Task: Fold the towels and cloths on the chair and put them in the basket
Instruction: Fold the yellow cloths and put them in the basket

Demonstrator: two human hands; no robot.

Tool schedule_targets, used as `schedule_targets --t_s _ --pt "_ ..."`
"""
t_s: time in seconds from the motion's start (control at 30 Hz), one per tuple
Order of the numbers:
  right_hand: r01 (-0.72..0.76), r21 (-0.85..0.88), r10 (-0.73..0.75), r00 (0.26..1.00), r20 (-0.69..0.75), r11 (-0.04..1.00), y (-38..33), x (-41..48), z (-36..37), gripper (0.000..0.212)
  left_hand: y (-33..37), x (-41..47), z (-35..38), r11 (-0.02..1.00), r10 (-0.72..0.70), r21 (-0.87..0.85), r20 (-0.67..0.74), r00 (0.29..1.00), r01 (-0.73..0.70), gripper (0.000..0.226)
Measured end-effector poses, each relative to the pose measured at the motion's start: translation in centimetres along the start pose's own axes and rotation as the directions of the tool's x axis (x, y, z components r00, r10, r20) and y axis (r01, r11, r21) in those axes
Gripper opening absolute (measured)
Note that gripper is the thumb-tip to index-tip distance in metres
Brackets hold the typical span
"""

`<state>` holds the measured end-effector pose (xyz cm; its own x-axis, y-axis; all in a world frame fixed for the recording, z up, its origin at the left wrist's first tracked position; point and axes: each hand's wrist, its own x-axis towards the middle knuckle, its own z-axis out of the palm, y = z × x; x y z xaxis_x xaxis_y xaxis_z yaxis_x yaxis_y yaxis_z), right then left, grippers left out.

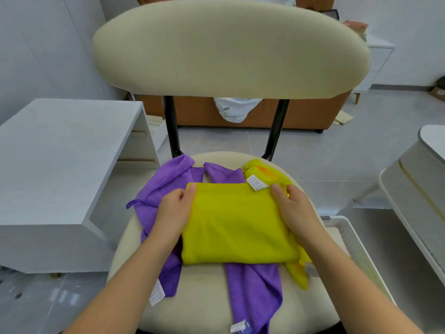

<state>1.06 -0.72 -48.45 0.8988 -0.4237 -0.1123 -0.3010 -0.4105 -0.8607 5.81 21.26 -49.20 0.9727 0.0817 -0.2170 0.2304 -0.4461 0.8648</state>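
Note:
A folded yellow towel [237, 224] lies on the beige chair seat [204, 302], on top of crumpled purple cloths [255, 292]. My left hand [174, 210] grips the towel's left edge, thumb on top near the far corner. My right hand [295, 208] grips its right edge the same way. Another yellow cloth [265, 173] with a white label and an orange patch lies behind the right hand and runs under the towel. A white basket [346, 233] stands low at the right of the chair, mostly hidden by my right arm.
The chair's wide beige backrest [231, 49] rises just beyond the towels. A white low table [60, 169] stands to the left, a white stand [416, 179] to the right. A brown sofa base [199, 112] lies behind on the grey tiled floor.

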Motion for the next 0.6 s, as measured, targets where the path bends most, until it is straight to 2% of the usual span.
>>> schedule_targets --t_s 0.07,0.1,0.17,0.23,0.27,0.3,0.33,0.4,0.47,0.53,0.6 --pt "-0.248 0.246 0.215 0.964 0.156 0.937 -0.2 0.2 -0.8 0.041 0.5 -0.1 -0.4 0.927 -0.248 -0.245 0.169 0.954 0.285 0.064" --pt "-0.354 0.332 0.290 0.929 0.230 0.874 -0.3 0.1 -1.2 0.049 0.4 -0.2 -0.6 0.866 -0.309 -0.317 0.268 0.913 0.386 0.070" --pt "-0.421 0.395 0.324 0.900 0.291 0.816 -0.1 0.0 -1.6 0.050 0.1 -0.6 -0.9 0.826 -0.294 -0.368 0.364 0.884 0.427 0.061" --pt "-0.419 0.426 0.300 0.899 0.320 0.802 -0.2 -0.3 -1.7 0.060 -0.2 -0.9 -0.7 0.889 -0.212 -0.325 0.328 0.921 0.321 0.030" --pt "-0.421 0.431 0.293 0.896 0.332 0.798 -0.1 -0.4 -1.7 0.075 -0.4 -1.1 -0.5 0.951 -0.141 -0.232 0.258 0.956 0.203 0.015" --pt "-0.412 0.416 0.296 0.902 0.315 0.811 -0.3 -0.7 -1.7 0.084 -0.5 -1.4 -0.2 0.991 -0.052 -0.115 0.179 0.983 0.074 0.007" --pt "-0.375 0.369 0.286 0.918 0.273 0.851 -0.4 -0.9 -1.6 0.083 -0.6 -1.8 0.2 0.999 0.035 -0.003 0.103 0.994 -0.035 0.008" --pt "-0.211 0.193 0.189 0.974 0.126 0.958 -0.4 -1.3 -1.1 0.055 -0.5 -2.8 0.9 0.978 0.162 0.128 0.008 0.987 -0.162 0.014" --pt "-0.002 -0.010 0.002 1.000 -0.023 1.000 -0.1 -1.7 -0.6 0.029 -0.4 -3.6 1.4 0.945 0.258 0.221 -0.046 0.965 -0.242 0.017" --pt "0.132 -0.123 -0.147 0.982 -0.115 0.984 -0.1 -2.0 -0.3 0.020 -0.3 -3.8 1.5 0.909 0.336 0.287 -0.079 0.939 -0.301 0.018" --pt "0.200 -0.176 -0.230 0.959 -0.167 0.964 -0.2 -1.8 -0.5 0.019 0.1 -3.8 1.3 0.909 0.385 0.224 -0.131 0.914 -0.351 0.018"
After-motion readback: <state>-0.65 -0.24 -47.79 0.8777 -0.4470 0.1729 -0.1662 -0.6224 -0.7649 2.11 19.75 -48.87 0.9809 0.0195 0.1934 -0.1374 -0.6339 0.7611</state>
